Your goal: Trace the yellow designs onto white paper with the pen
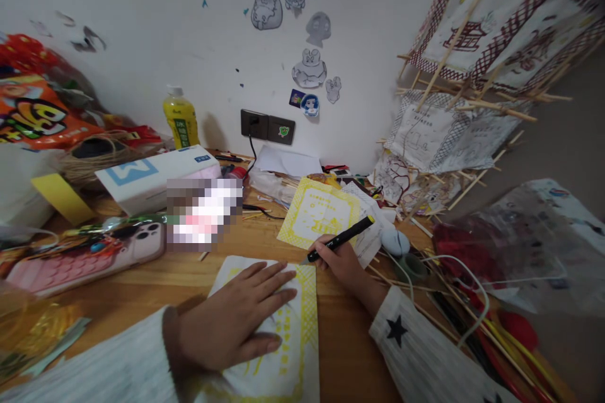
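Note:
Spread flat, my left hand [241, 315] presses on a white sheet of paper [293, 384] with a yellow crosshatched border and yellow writing; the hand covers much of its middle. My right hand [341, 269] is closed around a black marker [338, 240] with a yellow end. Its tip points down at the sheet's upper right corner, where the border pattern is; whether it touches cannot be made out. Just behind the marker lies a second paper with a yellow border [307, 204], bearing a yellow drawing of a building.
Left are a pink phone case [113, 261], a white box [146, 179], a yellow bottle [181, 116] and an orange snack bag [33, 113]. A stick frame with drawn paper panels [466, 25] rises at right, above a white computer mouse [395, 242], a cable and plastic bags [510, 252].

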The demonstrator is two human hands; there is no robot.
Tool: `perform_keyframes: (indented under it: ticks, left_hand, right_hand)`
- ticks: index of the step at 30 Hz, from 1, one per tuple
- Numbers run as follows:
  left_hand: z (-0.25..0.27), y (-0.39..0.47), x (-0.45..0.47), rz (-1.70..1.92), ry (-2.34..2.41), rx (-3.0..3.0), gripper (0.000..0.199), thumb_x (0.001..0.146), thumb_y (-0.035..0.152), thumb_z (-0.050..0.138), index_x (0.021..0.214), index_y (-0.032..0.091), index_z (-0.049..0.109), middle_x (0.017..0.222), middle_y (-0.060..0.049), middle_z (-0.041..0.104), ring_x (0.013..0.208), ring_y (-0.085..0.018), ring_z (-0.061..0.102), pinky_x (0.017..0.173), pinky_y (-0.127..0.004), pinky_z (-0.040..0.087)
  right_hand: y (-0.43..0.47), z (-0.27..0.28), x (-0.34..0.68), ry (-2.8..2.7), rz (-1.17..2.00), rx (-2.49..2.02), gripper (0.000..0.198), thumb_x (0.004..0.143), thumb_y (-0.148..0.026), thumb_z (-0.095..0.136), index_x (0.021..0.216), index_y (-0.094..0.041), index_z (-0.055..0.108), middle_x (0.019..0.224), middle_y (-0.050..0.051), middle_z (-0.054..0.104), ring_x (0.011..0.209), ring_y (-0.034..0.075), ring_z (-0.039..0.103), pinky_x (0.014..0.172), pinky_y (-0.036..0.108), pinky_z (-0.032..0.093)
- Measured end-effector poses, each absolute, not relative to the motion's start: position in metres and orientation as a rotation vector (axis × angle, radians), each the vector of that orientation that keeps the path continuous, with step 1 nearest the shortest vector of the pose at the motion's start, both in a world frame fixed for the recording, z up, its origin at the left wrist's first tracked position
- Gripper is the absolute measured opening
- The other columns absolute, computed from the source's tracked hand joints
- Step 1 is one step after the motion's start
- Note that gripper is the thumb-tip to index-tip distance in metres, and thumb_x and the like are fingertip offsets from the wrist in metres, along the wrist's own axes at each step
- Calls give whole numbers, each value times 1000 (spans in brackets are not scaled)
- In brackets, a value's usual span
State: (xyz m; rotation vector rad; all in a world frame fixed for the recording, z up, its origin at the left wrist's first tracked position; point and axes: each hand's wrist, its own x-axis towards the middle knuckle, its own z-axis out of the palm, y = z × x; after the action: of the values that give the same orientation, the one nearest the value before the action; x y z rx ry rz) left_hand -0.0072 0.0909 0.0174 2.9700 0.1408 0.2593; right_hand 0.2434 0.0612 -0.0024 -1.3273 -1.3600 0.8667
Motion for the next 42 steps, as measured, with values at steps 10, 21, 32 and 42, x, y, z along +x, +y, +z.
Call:
perform_keyframes:
  ticks: [10,21,32,42]
  left_hand:
    - [19,90,-6,236,133,2953,57,97,50,45,140,13,43,147,-22,40,136,-40,37,104,-62,38]
    - [17,91,-9,304,140,2908,57,96,50,48,142,16,42,148,-20,41,138,-37,36,108,-58,35]
    - [19,89,-7,235,139,2978,64,97,54,42,145,13,34,147,-22,41,136,-38,38,106,-59,37]
    - [15,91,-8,373,135,3005,66,95,60,45,140,12,41,143,-21,47,127,-39,49,101,-54,39]
  right_hand:
    - [61,1,241,-1356,852,-1359,22,77,-34,57,65,-17,65,52,-2,55,44,9,48,42,20,38]
    - [61,-2,242,-1353,831,-1394,24,79,-33,57,63,-16,65,52,-2,56,42,8,47,41,18,36]
    - [60,0,241,-1255,884,-1357,26,74,-39,59,64,-16,64,48,-3,53,40,8,46,40,19,35]
    - [60,-3,243,-1316,919,-1314,27,77,-41,58,67,-16,65,50,-3,54,42,9,47,42,19,37]
